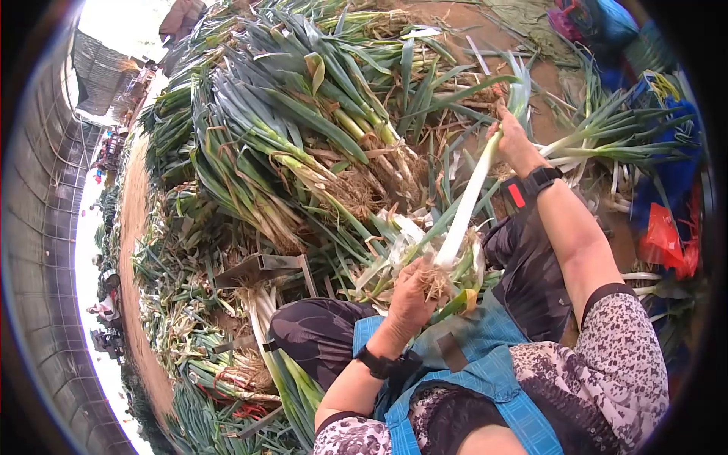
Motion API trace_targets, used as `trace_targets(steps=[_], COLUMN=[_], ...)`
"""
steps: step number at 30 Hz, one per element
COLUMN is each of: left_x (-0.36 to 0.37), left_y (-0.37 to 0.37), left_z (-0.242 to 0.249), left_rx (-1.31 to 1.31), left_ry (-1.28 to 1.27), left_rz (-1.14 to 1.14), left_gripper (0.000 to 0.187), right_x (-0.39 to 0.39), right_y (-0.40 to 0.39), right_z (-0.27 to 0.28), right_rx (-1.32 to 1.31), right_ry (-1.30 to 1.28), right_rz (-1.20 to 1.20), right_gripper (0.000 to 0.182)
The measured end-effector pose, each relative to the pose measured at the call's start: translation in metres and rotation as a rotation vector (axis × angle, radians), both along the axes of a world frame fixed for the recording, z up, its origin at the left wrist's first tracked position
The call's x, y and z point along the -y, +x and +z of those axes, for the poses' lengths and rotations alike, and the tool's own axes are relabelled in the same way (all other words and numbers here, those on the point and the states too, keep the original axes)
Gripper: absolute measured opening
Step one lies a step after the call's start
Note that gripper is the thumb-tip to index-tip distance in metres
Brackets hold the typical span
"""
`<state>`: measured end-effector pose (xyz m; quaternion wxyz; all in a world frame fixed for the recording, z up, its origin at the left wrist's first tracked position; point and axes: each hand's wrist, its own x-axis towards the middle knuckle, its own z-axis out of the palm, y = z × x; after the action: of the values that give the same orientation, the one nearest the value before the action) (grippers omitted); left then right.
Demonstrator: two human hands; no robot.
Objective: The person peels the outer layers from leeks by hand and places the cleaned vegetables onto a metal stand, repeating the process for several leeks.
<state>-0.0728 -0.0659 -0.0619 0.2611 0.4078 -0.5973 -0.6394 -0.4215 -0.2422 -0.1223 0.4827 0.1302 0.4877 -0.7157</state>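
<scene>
A long leek [469, 199] with a clean white stem slants across the space before my body. My left hand [413, 297] is closed at its root end, by the brown roots [437, 282]. Higher up, my right hand [513, 136] is wrapped round the stem near the green leaves [519, 87]. Loose peeled leaves [379, 277] lie below the stem, beside my left hand. Beyond my hands is a big heap of unpeeled leeks [288, 114] with roots and soil on them.
Cleaned leeks [599, 144] lie at the right, near a red plastic bag [669, 241]. A metal stand [262, 269] is left of my knee, with more leeks [284, 364] beside it. Farther left, a dirt path [135, 227] runs along the greenhouse wall [38, 227].
</scene>
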Motion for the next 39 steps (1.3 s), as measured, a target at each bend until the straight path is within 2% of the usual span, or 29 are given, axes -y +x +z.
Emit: trace_targets(steps=[2,3,4,5,6,7,8,9,10,11,14,15,16,18,19,21,22,24,26,27,28,30,31,32,34,36,38,39], left_x=[-0.007,-0.012,-0.013,-0.018,-0.015,-0.013,-0.009,0.006,0.022,0.016,0.029,0.035,0.043,0.054,0.056,0.060,0.064,0.073,0.072,0.073,0.072,0.072,0.073,0.076,0.078,0.093,0.107,0.113], left_y=[-0.002,0.000,0.004,0.019,0.031,0.045,0.058,0.061,0.062,0.074,0.066,0.068,0.066,0.067,0.068,0.066,0.065,0.068,0.077,0.080,0.082,0.088,0.089,0.090,0.098,0.102,0.102,0.101], left_z=[-0.001,0.029,0.046,0.036,0.037,0.018,0.001,0.009,0.015,-0.014,-0.024,-0.034,-0.040,-0.046,-0.052,-0.056,-0.053,-0.040,-0.037,-0.041,-0.042,-0.039,-0.038,-0.036,-0.046,-0.040,-0.057,-0.062], left_rx=[-0.092,-0.141,-0.190,-0.145,0.002,0.117,0.234,0.559,0.877,0.927,0.820,0.816,0.755,0.690,0.747,0.559,0.470,0.467,0.553,0.543,0.546,0.550,0.520,0.488,0.406,0.365,-0.053,-0.117], left_ry=[0.155,0.275,0.394,0.269,0.144,0.127,0.110,0.051,-0.008,-0.364,-0.665,-0.665,-0.764,-0.615,-0.529,-0.436,-0.390,-0.339,-0.324,-0.332,-0.325,-0.326,-0.318,-0.311,-0.357,-0.226,0.056,0.177], left_rz=[0.239,0.273,0.307,0.279,0.242,0.155,0.065,-0.238,-0.550,-0.625,-0.306,-0.334,-0.277,-0.193,-0.207,-0.105,-0.054,-0.104,-0.175,-0.173,-0.170,-0.161,-0.132,-0.103,-0.012,0.195,0.506,0.568], left_gripper=[0.016,0.019,0.026,0.032,0.036,0.030,0.028,0.028,0.028,0.030,0.029,0.033,0.029,0.024,0.019,0.015,0.013,0.018,0.022,0.025,0.024,0.022,0.022,0.021,0.021,0.022,0.027,0.032], right_x=[-0.007,-0.010,-0.018,-0.027,-0.042,-0.050,-0.038,-0.033,-0.019,-0.004,0.055,0.077,0.092,0.122,0.127,0.144,0.148,0.159,0.163,0.161,0.156,0.150,0.142,0.134,0.100,0.063,0.016,-0.012], right_y=[-0.015,-0.037,-0.063,-0.088,-0.112,-0.143,-0.235,-0.276,-0.270,-0.263,-0.236,-0.201,-0.141,-0.009,0.034,0.095,0.118,0.158,0.195,0.199,0.200,0.199,0.196,0.203,0.228,0.232,0.239,0.242], right_z=[0.003,-0.001,0.001,0.005,0.024,0.023,-0.043,-0.050,-0.036,-0.021,-0.039,-0.058,-0.055,-0.040,-0.041,-0.103,-0.141,-0.224,-0.225,-0.224,-0.220,-0.209,-0.201,-0.199,-0.102,-0.069,-0.045,-0.029], right_rx=[-0.114,-0.124,-0.380,-0.639,-1.146,-1.653,-2.165,-2.346,-1.643,-1.010,-1.530,-1.531,-1.441,-1.218,-1.166,-1.087,-1.166,-1.260,-1.202,-1.202,-1.229,-1.290,-1.255,-0.976,-0.643,-0.640,-1.182,-1.024], right_ry=[-0.048,-0.132,-0.107,-0.066,0.090,0.242,0.354,0.487,0.571,0.619,0.881,0.616,0.553,0.430,0.319,0.345,0.233,0.264,0.602,0.566,0.512,0.393,-0.035,-0.169,-0.021,-0.077,-0.134,-0.134], right_rz=[0.032,0.010,0.109,0.175,0.374,0.577,0.487,0.507,0.441,0.122,0.694,0.733,0.902,1.224,1.411,1.488,1.455,1.263,1.061,1.011,1.040,1.086,1.116,0.998,0.917,0.985,1.082,1.123], right_gripper=[0.033,0.028,0.029,0.033,0.047,0.063,0.056,0.062,0.055,0.052,0.045,0.041,0.037,0.031,0.036,0.044,0.044,0.047,0.050,0.043,0.043,0.045,0.034,0.026,0.023,0.029,0.026,0.027])
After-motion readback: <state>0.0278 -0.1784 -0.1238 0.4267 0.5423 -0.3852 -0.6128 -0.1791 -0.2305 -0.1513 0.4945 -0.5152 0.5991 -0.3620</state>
